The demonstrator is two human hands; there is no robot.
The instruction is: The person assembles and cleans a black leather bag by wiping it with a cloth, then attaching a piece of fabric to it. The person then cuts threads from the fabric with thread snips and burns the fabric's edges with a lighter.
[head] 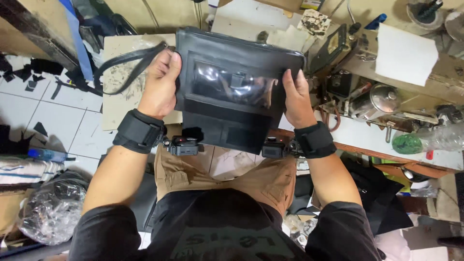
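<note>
I hold a black leather bag up in front of me over my lap. It is rectangular, with a clear plastic window and flat pockets on its face. My left hand grips its left edge, where a black wrist strap loops out to the left. On the opposite edge, my right hand clasps the bag with the fingers wrapped over the side. Both wrists wear black bands with small cameras under them.
A cluttered workbench runs along the right with a steel pot, a white sheet, a green-capped plastic bottle and tools. White floor tiles with black leather scraps lie at left, beside crumpled plastic bags.
</note>
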